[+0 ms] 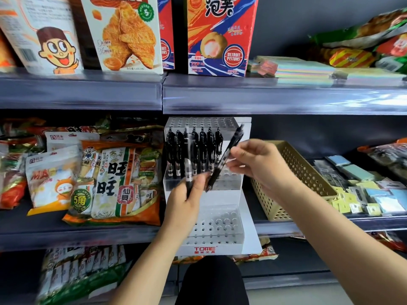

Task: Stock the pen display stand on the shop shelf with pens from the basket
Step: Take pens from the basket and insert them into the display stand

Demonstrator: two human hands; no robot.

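While the right hand (253, 164) pinches a black pen (224, 158) tilted just above the stand's (222, 245) open holes, the left hand (187, 194) grips another upright below it. Next, I'd judge, each tip needs lining up with a free hole; the basket (308, 172) sits just behind the right fingers.

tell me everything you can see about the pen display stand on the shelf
The pen display stand is white and clear, plastic by the look, stepped in tiers of drilled holes, with red TOME lettering on its front lip. It stands upright on the middle shelf between snack bags and a tan perforated basket. Black pens fill the left part of a middle tier; the front and top tiers look empty. The left hand and right hand, each holding a pen, hover before it.
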